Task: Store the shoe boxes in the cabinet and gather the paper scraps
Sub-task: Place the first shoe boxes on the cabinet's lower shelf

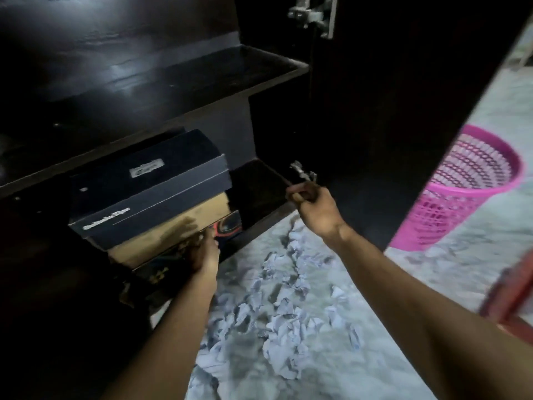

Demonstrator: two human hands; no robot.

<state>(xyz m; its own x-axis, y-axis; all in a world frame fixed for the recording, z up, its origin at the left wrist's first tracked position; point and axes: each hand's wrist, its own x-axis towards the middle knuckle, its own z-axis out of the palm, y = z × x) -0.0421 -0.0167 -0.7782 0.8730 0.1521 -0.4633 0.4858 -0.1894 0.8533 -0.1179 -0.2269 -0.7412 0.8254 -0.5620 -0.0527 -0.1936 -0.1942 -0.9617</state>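
A dark cabinet (161,82) stands with its door swung wide. On its bottom shelf a dark blue shoe box (150,183) lies on a tan shoe box (161,235), with a black patterned box (227,226) under them. My left hand (203,252) presses against the front of the tan box, blurred by motion. My right hand (314,209) is raised beside the lower hinge (302,174), fingers curled in; whether it holds anything is unclear. Several crumpled white paper scraps (285,310) lie on the marble floor in front of the cabinet.
A pink mesh waste basket (461,192) stands on the floor at the right, behind the cabinet door (403,111). The shelf above the boxes (173,82) holds nothing visible. A reddish blurred object (510,295) is at the right edge.
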